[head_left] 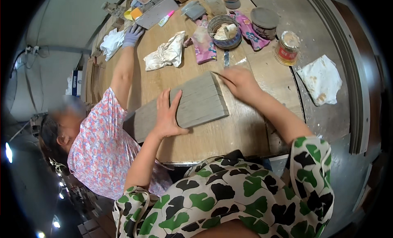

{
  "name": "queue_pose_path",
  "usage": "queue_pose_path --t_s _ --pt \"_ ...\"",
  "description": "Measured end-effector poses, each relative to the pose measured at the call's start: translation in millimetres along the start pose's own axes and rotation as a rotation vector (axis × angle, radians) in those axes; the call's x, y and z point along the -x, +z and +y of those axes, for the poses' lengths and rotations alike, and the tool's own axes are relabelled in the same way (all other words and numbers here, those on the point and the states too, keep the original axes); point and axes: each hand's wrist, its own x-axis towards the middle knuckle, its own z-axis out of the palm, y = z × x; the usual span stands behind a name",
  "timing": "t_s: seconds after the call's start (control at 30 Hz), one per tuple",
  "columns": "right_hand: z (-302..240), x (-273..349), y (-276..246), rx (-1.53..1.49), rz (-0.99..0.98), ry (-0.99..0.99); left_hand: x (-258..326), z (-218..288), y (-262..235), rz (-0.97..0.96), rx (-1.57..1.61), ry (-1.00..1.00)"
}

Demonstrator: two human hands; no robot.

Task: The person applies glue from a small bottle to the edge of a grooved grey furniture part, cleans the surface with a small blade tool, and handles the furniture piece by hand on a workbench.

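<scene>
A grey grooved wooden panel (192, 105) lies flat near the bench's (229, 135) front edge. The left hand (168, 115) presses it with fingers spread, apparently steadying it; the right hand (239, 82), fingers pinched at its far corner, holds something too small to tell. Behind sits a putty tin (224, 31).

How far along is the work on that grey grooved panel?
Mid-way, it seems. The left hand lies flat on the grey panel, steadying it, while the right hand works at its far right corner, perhaps with a thin tool. The open putty tin and rags lie ready. How much surface is finished cannot be told.
</scene>
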Motion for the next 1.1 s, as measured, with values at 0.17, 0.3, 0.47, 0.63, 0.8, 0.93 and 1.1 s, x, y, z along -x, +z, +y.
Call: queue_pose_path --t_s 0.17,0.3,0.47,0.63,0.8,0.93,1.1 --pt "-19 24 1 0.14 -0.23 -0.14 4 4 -3 -0.012 -0.033 -0.013" --pt "-78 89 -35 0.119 -0.447 -0.18 9 0 0 -0.01 -0.033 -0.014" --pt "-31 36 -19 0.157 -0.045 -0.099 6 1 0 -0.044 -0.034 -0.036" --pt "0 -14 12 0.091 -0.184 -0.077 4 -1 -4 -0.064 -0.03 -0.032" --pt "-58 59 -19 0.078 -0.423 -0.027 7 -6 0 -0.035 -0.014 -0.041" --pt "-44 33 -22 0.102 -0.287 -0.059 10 -7 2 -0.039 -0.002 -0.042" --pt "0 -18 10 0.029 -0.113 -0.036 5 -4 -4 -0.05 -0.007 -0.041"
